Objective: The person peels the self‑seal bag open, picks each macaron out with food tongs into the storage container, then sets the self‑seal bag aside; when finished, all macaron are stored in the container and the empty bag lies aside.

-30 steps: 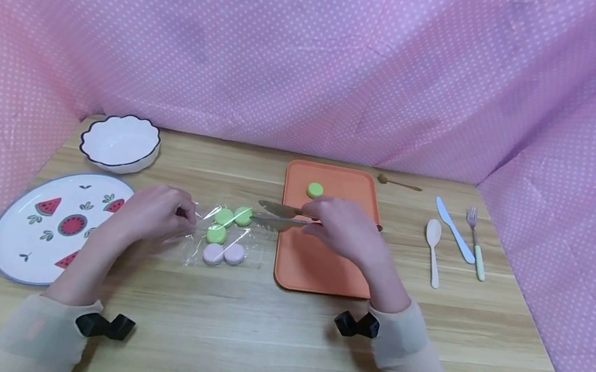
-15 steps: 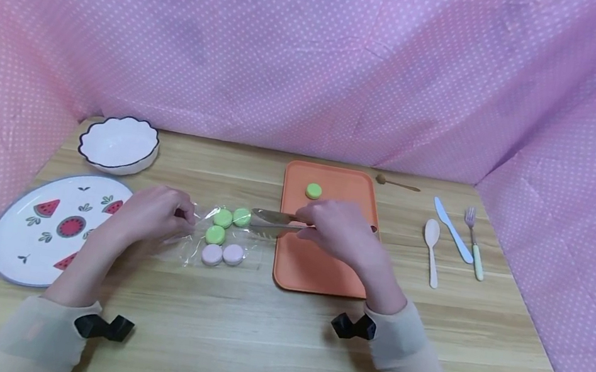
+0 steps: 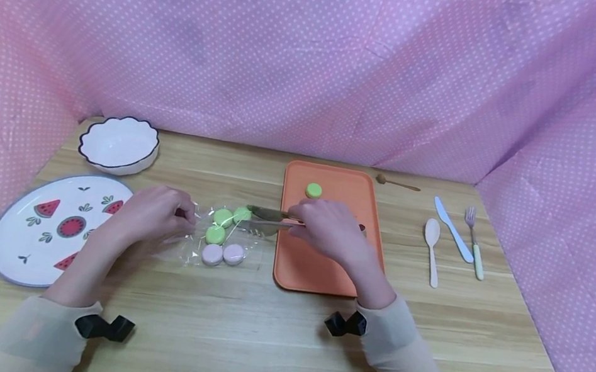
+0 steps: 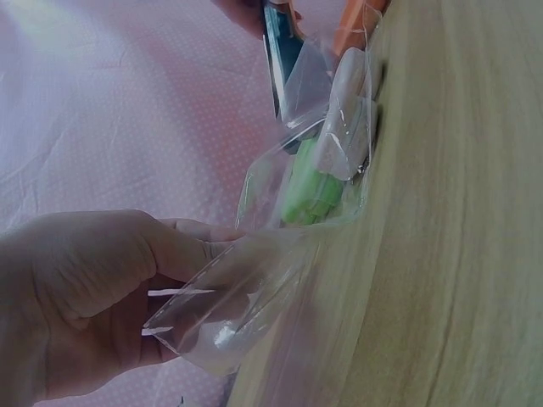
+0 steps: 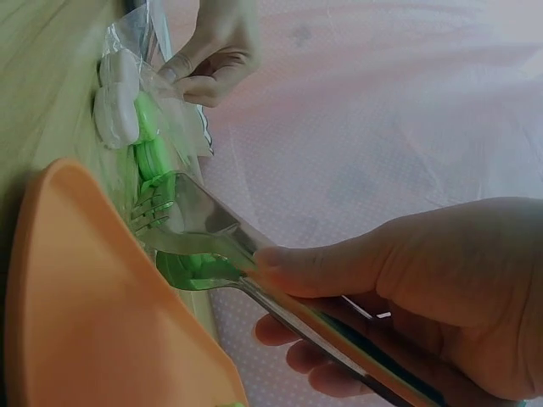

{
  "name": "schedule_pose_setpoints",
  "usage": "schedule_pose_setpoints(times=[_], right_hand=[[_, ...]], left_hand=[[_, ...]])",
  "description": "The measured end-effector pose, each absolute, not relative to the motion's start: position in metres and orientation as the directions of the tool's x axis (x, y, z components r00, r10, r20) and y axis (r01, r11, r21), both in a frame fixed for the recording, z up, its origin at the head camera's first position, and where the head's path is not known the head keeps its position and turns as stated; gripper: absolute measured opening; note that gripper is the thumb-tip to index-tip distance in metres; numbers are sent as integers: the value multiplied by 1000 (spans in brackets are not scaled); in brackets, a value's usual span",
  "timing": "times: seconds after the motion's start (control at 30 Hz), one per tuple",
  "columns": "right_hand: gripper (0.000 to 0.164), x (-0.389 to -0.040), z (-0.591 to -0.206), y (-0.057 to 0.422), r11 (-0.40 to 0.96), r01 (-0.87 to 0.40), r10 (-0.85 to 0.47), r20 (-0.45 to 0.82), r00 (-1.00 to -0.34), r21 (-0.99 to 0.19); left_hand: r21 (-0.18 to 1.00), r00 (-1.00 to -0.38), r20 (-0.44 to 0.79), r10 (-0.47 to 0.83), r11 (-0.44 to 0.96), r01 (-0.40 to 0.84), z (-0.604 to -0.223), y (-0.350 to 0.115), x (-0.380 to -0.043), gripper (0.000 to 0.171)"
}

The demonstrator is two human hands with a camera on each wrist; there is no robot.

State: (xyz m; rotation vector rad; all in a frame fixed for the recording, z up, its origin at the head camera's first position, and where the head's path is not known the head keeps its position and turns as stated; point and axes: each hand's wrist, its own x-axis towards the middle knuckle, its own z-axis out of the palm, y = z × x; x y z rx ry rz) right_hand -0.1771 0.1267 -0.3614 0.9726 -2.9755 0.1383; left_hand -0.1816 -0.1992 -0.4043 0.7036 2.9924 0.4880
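1. Right wrist view: gripping metal tongs (image 5: 297, 315) in the right hand (image 5: 475, 263), with the thumb pressed on one arm and fingers curled around the other.
2. Spread apart at the ends, reaching from above the orange tray (image 3: 314, 277) to the clear bag (image 3: 196, 248), close to the nearest green macaron; cannot tell whether touching it.
3. Pinching the bag's far end between thumb and fingers of the left hand (image 3: 160, 211).
4. Inside the bag, flat on the wooden table (image 3: 225, 341): three green macarons (image 3: 215, 235) and two lilac macarons (image 3: 212, 255).
5. On the tray, just beyond the right hand: a single green macaron (image 3: 314, 190).
6. Farther left: a watermelon-patterned plate (image 3: 63, 191), partly behind the left forearm, and a scalloped white bowl (image 3: 123, 168).
7. Farther right: a white spoon (image 3: 433, 243), pale-blue knife (image 3: 453, 230) and green-handled fork (image 3: 478, 265).
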Motion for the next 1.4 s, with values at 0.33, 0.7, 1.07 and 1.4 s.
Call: schedule_pose_setpoints(times=[0.33,0.7,1.07,1.4], right_hand=[[8,-178,-362,125,810,-581,-583,9,-813,-82],[16,-177,-359,131,794,-599,-600,26,-800,-106],[25,-172,-354,135,793,-600,-603,5,-798,-103],[24,-171,-355,132,791,-605,-607,7,-795,-94]], left_hand=[[317,-899,44,435,848,425,-403,-199,-181,11],[312,-901,57,430,850,425,-403,-199,-181,13],[312,-902,55,429,850,424,-403,-199,-180,12],[307,-899,63,434,848,431,-403,-199,-181,12]])
